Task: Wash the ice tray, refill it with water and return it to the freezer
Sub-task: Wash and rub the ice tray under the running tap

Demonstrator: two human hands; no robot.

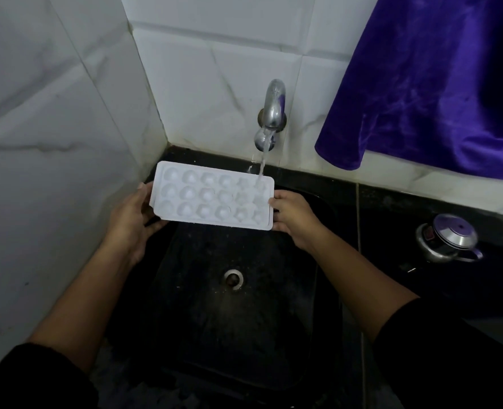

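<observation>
White plastic tray is gripped at its ends by left hand and right hand, held between them over the sink; tap water strikes its right cells.

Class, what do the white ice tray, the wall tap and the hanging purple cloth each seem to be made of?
White ice tray: probably plastic, matte; thin moulded round cups. Silver wall tap: metal, polished; bright highlights and a purple reflection. Hanging purple cloth: probably velvet-like fabric; soft sheen shifting across its folds.
</observation>
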